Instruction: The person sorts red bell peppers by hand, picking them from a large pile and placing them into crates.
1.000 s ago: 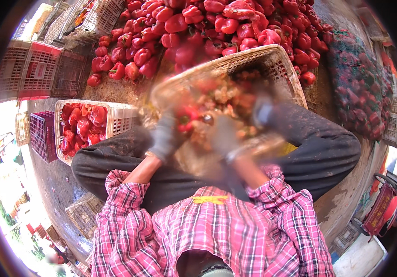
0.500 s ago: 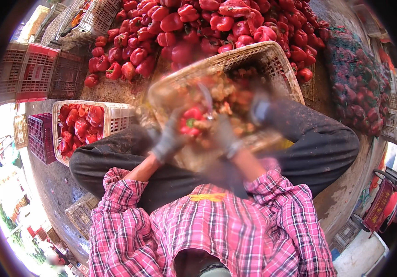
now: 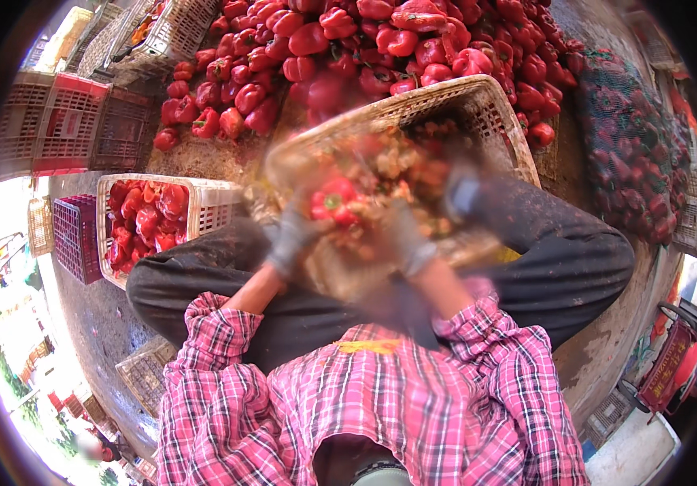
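Observation:
A red bell pepper (image 3: 335, 199) with a green spot in its middle is held over the crate in my gloved left hand (image 3: 293, 231), whose fingers close round its left side. My gloved right hand (image 3: 403, 231) is just to the right of the pepper, smeared by motion. What it holds, if anything, does not show clearly. Below both hands, a dirty pale plastic crate (image 3: 501, 109) lies tilted between my legs, with blurred orange-brown pepper scraps (image 3: 401, 158) in it.
A large heap of red peppers (image 3: 308, 39) lies beyond the crate. At left stand a white crate of glossy red peppers (image 3: 148, 217) and a purple crate (image 3: 76, 241). A net sack of peppers (image 3: 628, 146) stands at right. Stacked crates (image 3: 69, 121) are at far left.
A curved blade seen near my right hand before no longer shows clearly. The pepper's green spot has turned more upward. My hands stay over the crate.

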Available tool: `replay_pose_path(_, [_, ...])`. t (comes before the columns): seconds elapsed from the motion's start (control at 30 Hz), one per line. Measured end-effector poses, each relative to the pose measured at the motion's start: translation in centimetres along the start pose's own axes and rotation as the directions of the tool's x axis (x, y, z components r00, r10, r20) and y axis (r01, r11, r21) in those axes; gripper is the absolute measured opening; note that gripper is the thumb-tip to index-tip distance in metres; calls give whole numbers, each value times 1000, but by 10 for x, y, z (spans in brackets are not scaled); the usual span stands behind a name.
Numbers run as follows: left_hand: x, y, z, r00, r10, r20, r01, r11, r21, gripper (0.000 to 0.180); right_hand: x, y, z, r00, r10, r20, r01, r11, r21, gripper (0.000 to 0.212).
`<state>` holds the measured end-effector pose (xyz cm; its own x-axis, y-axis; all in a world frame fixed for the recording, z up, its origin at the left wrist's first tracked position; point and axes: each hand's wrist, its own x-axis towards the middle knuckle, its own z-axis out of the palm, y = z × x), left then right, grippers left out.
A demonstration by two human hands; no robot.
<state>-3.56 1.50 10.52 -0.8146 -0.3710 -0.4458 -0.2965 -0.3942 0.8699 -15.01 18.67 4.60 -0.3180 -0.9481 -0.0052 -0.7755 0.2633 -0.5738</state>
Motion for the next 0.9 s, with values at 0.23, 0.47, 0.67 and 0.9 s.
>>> replay_pose_path(0.23, [-7,-6,15,736,559,382,-605,290,741,89,12,-32,-18,868,397,297,-201,-265,943,33])
replay_pose_path(0.47, [-13,4,14,951,150,271,-298,685,665,76,5,-24,-20,925,360,124,-218,234,947,29])
replay_pose_path(0.67, [-12,-4,-1,953,63,297,-236,771,592,67,2,-28,-43,973,92,-211,95,674,733,33])
replay_pose_path(0.9, [-16,16,6,916,223,334,-363,816,451,64,0,-19,-42,983,123,133,-165,913,373,42])
